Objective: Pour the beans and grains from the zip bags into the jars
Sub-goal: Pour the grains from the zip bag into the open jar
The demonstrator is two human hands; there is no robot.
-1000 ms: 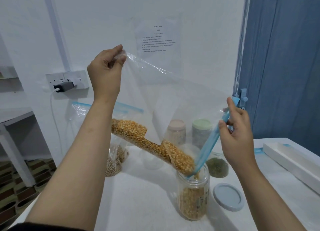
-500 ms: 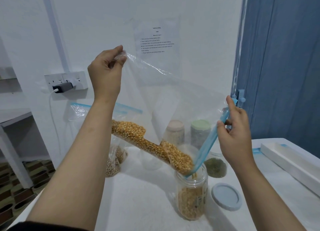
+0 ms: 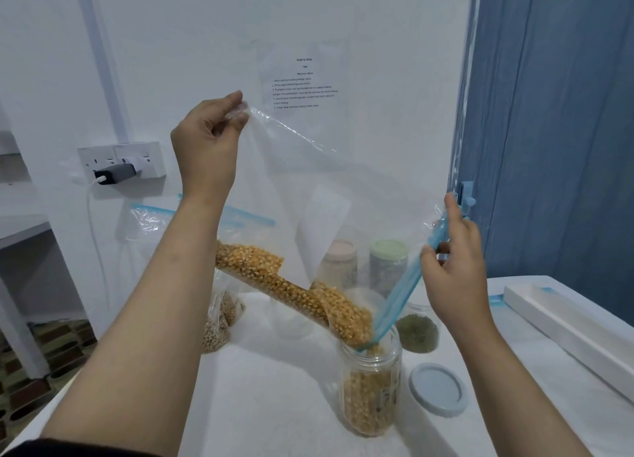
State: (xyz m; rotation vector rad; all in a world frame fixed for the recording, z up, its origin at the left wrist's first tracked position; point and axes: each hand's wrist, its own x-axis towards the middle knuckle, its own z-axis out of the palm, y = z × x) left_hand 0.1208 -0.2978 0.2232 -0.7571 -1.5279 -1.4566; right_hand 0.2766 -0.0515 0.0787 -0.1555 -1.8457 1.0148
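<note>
A large clear zip bag [image 3: 343, 189] with a blue zip strip hangs tilted over an open glass jar [image 3: 372, 388]. My left hand [image 3: 206, 147] pinches the bag's raised bottom corner. My right hand [image 3: 453, 268] pinches the blue zip edge at the bag's mouth. Yellow corn kernels [image 3: 291, 285] lie along the bag's lower edge and run out of the mouth into the jar, which is more than half full of kernels.
A grey-blue lid [image 3: 437, 388] lies right of the jar. Behind stand two lidded jars [image 3: 387, 264], an open jar of green grains [image 3: 420, 331] and another bag of grains [image 3: 216, 329]. A white tray [image 3: 566, 333] sits at right. The white table [image 3: 257, 405] ends at left.
More kernels have slid down the bag into the jar, and its fill level has risen a little. Both hands keep their hold in nearly the same place.
</note>
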